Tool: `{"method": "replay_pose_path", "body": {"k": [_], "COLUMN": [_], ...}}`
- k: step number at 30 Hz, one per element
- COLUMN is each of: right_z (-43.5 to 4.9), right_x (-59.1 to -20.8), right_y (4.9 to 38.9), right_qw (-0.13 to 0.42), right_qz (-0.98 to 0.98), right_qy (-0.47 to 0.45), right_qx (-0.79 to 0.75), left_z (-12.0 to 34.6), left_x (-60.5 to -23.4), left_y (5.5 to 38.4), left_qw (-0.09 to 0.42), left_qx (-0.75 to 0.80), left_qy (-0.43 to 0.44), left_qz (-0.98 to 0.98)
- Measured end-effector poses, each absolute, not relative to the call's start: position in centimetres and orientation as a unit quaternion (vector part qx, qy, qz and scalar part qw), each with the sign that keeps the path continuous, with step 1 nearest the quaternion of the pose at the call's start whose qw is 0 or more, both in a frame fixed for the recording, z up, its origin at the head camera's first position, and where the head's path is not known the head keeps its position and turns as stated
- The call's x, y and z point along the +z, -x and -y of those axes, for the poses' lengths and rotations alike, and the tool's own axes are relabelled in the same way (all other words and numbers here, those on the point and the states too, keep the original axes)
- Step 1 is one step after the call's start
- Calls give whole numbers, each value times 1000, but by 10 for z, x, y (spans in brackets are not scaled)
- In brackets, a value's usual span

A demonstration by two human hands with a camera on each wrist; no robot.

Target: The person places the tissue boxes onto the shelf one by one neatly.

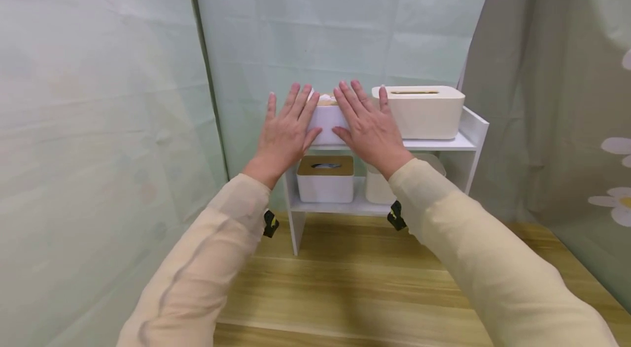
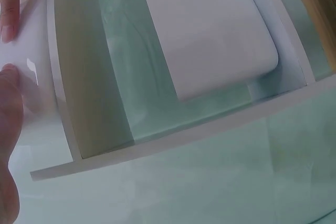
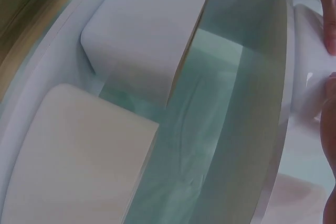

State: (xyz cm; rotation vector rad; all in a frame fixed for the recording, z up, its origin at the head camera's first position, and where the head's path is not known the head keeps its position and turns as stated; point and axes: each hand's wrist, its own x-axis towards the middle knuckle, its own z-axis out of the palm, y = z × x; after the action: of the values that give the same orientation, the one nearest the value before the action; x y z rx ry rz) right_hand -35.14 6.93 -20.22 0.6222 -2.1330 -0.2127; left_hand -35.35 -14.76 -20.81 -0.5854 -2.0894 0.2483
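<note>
On the top shelf sits a white tissue box [image 1: 329, 123] with a wood-toned lid and a bit of white tissue showing. My left hand [image 1: 287, 131] overlaps its left side, fingers straight and spread. The right hand [image 1: 373, 129] mirrors it on the right, fingers also straight. Both thumbs point inward across the box's front face. In the left wrist view, the left hand [image 2: 8, 129] is at the edge beside the glossy white box [image 2: 31, 85]. The right wrist view shows the right hand [image 3: 329, 121] close against the same box [image 3: 304, 64].
A cream tissue box [image 1: 426, 114] stands right of the hands on the white shelf [image 1: 463, 140]. Below are a white box with a brown lid [image 1: 325, 188] and a cream box [image 1: 377, 185], partly behind the right arm. The shelf stands on a wood-grain table [image 1: 345, 281] before pale curtains [image 1: 335, 18].
</note>
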Motion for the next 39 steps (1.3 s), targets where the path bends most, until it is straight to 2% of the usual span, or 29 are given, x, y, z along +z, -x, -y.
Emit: {"method": "replay_pose_path", "body": {"k": [27,39], "right_z": [-55,-54], "right_x": [-194,-196], "right_y": [347,348], "right_qw": [406,397], "right_qz": [873,878], "right_qy": [-253,-254], "right_qx": [-93,-87], "left_z": [156,154], "left_x": [-196,-199], "left_y": [351,350], "left_qw": [388,381], "left_qx": [140,140], "left_qy": [190,181], "left_qz": [891,896]}}
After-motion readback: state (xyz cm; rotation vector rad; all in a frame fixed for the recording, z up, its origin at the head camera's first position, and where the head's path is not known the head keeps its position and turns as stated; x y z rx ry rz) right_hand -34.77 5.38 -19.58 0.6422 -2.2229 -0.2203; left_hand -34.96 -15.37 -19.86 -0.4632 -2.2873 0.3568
